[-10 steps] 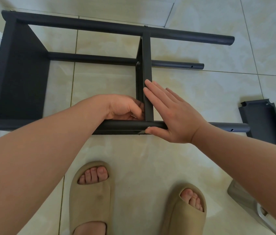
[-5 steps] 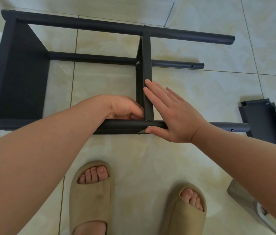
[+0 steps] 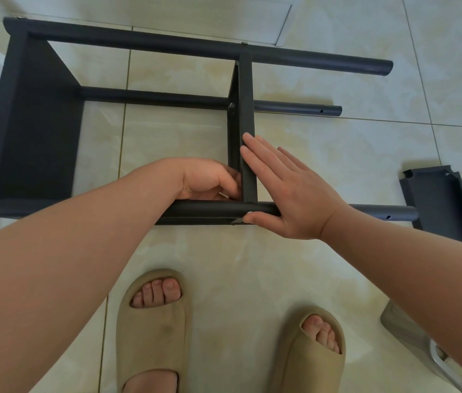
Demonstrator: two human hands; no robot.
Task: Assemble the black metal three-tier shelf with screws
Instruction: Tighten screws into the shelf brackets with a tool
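Observation:
The black shelf frame lies on its side on the tiled floor, its far pole (image 3: 195, 49) at the top and its near pole (image 3: 210, 208) just ahead of my feet. One tier panel (image 3: 34, 131) closes the left end and a middle tier (image 3: 245, 109) crosses between the poles. My left hand (image 3: 207, 180) curls inside the corner where the middle tier meets the near pole, its fingertips pinching a small silver part (image 3: 223, 195) that is mostly hidden. My right hand (image 3: 289, 194) lies flat against the middle tier's right face, thumb beside a screw head (image 3: 249, 213).
A loose black tier panel (image 3: 442, 205) lies on the floor at the right, past the near pole's free end. A grey object (image 3: 411, 336) sits at the bottom right under my forearm. My feet in beige slippers (image 3: 153, 321) stand just below the frame.
My left fingers have shifted slightly at the joint. The right hand and the frame have stayed where they were.

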